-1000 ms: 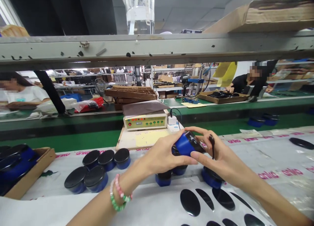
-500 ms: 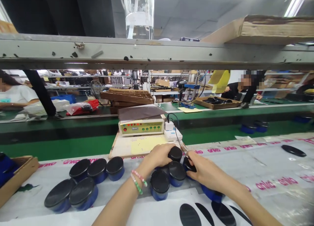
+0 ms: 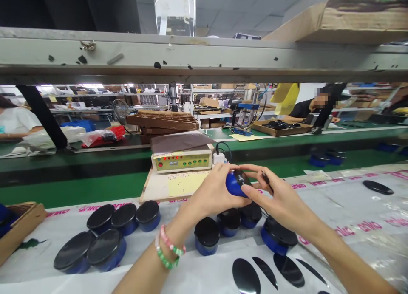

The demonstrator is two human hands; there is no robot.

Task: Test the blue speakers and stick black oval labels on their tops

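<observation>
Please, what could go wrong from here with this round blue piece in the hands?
The blue-and-black round unit, held between the left hand and the right hand, is just above the black-capped blue units. A slip could knock them over. The thin black cord pinched in the right hand might also snag or pull loose.

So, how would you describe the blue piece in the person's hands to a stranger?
On the white-sheeted workbench, find the beige control box with lights. In front of it, the left hand and right hand hold a blue round piece with a black top. Only it is lifted; its neighbours stand on the bench.
</observation>
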